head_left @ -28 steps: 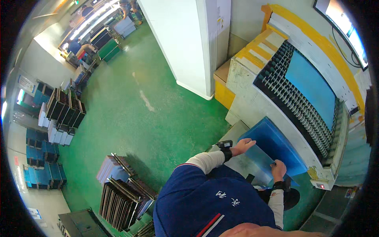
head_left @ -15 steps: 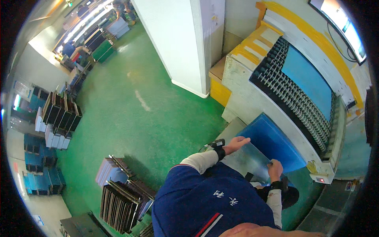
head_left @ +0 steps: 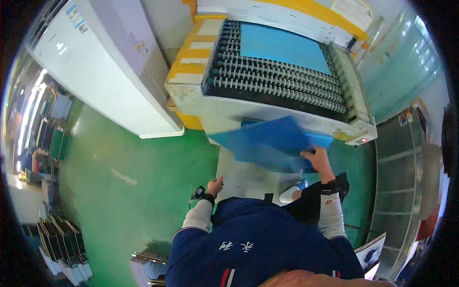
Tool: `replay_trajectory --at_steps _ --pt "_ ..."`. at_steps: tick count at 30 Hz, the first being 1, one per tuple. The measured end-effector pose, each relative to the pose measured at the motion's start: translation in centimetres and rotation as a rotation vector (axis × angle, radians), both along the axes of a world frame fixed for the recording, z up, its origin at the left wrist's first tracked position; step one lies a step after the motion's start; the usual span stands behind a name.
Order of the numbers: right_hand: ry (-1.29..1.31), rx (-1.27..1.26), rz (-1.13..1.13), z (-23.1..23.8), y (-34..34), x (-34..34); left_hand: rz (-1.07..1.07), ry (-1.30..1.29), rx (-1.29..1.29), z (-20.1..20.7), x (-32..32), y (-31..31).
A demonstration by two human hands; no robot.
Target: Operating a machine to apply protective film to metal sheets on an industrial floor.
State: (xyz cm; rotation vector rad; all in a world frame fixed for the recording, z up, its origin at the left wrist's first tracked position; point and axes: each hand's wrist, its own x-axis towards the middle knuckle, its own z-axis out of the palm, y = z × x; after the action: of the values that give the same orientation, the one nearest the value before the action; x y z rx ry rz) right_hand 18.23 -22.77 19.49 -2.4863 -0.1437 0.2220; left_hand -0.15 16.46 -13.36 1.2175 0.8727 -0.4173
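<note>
My right hand [head_left: 316, 159] grips the right edge of a blue sheet [head_left: 267, 143], which is raised, tilted and blurred by motion. Under it, part of another blue piece [head_left: 321, 139] shows against the front of the roller machine [head_left: 282, 79]. My left hand [head_left: 215, 185] is closed beside the left edge of a flat grey panel [head_left: 239, 179] in front of my body; whether it pinches anything is too small to make out. A light blue sheet [head_left: 287, 48] lies flat on the machine's rollers.
Left of the machine stands a tall white cabinet [head_left: 112, 81]. A grey metal frame [head_left: 399, 191] lines the right side. Racks with upright panels [head_left: 60, 239] stand on the green floor [head_left: 119, 191] at lower left. My foot in a light shoe [head_left: 289, 194] is beside the grey panel.
The view has turned right toward the machine. My right hand now holds a blue sheet lifted over the grey panel, which both hands were at before. My left hand is lower and farther from the right.
</note>
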Motion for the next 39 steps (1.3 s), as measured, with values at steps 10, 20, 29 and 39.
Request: replay_trajectory --at_steps 10,20,29,39 --pt "-0.31 0.116 -0.2 -2.1 -5.9 0.7 -0.106 0.037 0.051 0.1 0.9 -0.9" --pt "0.088 1.203 -0.384 -10.9 -5.2 4.9 -0.071 0.075 0.005 -0.2 1.7 -0.5" --pt "0.459 1.664 -0.592 -5.7 0.2 5.3 -0.038 0.047 0.019 0.9 0.4 0.0" --pt "0.544 1.613 -0.569 -7.1 1.8 7.7 -0.012 0.059 0.013 1.6 1.4 -0.5"
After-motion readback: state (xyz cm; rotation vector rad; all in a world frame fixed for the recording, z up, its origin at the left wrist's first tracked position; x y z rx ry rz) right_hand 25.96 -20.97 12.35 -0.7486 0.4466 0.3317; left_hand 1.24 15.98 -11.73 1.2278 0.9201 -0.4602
